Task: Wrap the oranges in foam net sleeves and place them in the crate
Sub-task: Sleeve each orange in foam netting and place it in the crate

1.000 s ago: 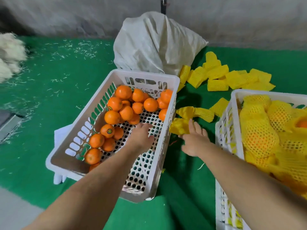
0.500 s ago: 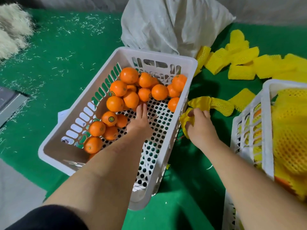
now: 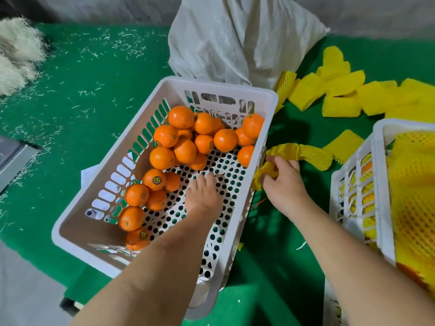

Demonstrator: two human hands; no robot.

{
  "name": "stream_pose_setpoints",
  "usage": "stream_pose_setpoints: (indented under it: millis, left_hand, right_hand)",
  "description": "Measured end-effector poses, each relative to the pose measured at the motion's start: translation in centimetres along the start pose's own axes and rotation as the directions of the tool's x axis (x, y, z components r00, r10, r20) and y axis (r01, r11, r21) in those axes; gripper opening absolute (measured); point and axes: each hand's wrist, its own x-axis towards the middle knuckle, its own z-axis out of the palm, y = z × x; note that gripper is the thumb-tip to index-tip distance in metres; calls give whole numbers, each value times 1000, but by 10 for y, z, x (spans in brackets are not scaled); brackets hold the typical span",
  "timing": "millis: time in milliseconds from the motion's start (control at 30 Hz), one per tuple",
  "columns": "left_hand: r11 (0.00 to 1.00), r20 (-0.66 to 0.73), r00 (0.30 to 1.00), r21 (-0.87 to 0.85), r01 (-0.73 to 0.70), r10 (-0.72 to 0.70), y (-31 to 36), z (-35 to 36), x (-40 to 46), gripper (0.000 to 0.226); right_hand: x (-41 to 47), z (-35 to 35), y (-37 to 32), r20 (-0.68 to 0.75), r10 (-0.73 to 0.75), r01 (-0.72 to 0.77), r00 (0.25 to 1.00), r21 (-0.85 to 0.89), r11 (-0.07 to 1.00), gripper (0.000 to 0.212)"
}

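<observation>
Oranges [image 3: 186,147] just ahead of flat, relaxed left hand [image 3: 203,196] | right hand [image 3: 281,178] pinches foam sleeve [image 3: 264,172]

White woven sack [image 3: 235,41] stands on green mat [image 3: 77,95] strewn with pale shreds; fluffy pale fibre pile [image 3: 16,52] far left; grey box [image 3: 11,161] at left edge.

Green mat [image 3: 77,95] under crates [image 3: 131,147], sleeves [image 3: 341,90], sack [image 3: 235,38].

My only view is the head camera (wide-angle), looking steeply down and forward, close over both forearms; edges bend, probably lens distortion.
</observation>
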Motion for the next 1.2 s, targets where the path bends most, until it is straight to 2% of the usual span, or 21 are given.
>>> stream_pose_setpoints:
  millis: [33,67,100,167,233,333,367,433,533,600,667,733,800,833,933,967,1033,1100,1200]
  left_hand:
    - [983,-12,994,-152,105,-108,1,-1,3,83]
    - [917,2,974,-338,212,-224,2,-4,9,92]
    - [806,41,948,-515,292,-317,4,-9,18,98]
    - [567,118,910,-748,345,-398,8,-20,42,93]
    - [403,172,868,-832,382,-467,13,-28,60,90]
    - [267,219,747,-841,471,-628,15,-27,73,100]
    - [225,231,701,-840,494,-675,15,-25,76,100]
    - [214,269,684,-818,534,-678,15,-25,78,97]
    - [205,364,702,-784,586,-612,18,-32,68,99]
    - [268,352,739,-772,576,-574,24,-38,49,97]
    - [268,292,853,-861,431,-433,29,-43,22,73]
    - [249,197,940,-930,269,-280,32,-58,-13,43]
    - [221,118,983,-964,147,-141,35,-85,-50,31]
    - [175,58,994,-982,74,-96,37,-100,-69,30]
    - [85,-169,983,-983,-163,-68,37,-138,-127,37]
    - [72,-194,981,-978,-194,1,38,-146,-143,39]
    - [13,-91,963,-995,-97,254,41,-151,-169,45]
    - [-7,71,861,-996,86,504,44,-146,-187,53]
    - [31,149,746,-985,170,649,38,-132,-203,49]
  right_hand:
    - [0,0,0,3,4,-4,1000,-6,1000,38]
    - [0,0,1,6,5,-5,1000,-11,1000,39]
    - [1,1,2,12,4,-4,1000,-19,1000,40]
    - [2,3,3,21,-9,10,1000,-42,999,40]
    - [3,4,5,28,-22,23,999,-59,998,39]
    - [5,4,7,27,-49,51,998,-86,995,41]
    - [6,4,8,22,-53,55,998,-81,995,41]
    - [8,3,7,-2,-68,68,998,-67,995,35]
    - [10,-2,1,-57,-148,147,987,-25,989,17]
    - [7,-7,-4,-89,-213,213,973,-1,977,20]
    - [3,-13,-9,-92,-224,226,970,14,974,19]
    - [-3,-20,-17,-69,-152,160,986,129,979,17]
    - [-16,-27,-24,-60,-76,90,995,282,955,18]
    - [-24,-31,-28,-71,-42,63,997,337,939,21]
    - [-55,-49,-35,-144,110,-8,983,570,821,21]
    - [-68,-55,-38,-181,145,-1,973,623,782,19]
    - [-96,-60,-39,-215,157,27,964,668,744,17]
    - [-125,-60,-36,-188,124,36,974,672,740,12]
    - [-160,-60,-17,-207,125,12,970,558,830,22]
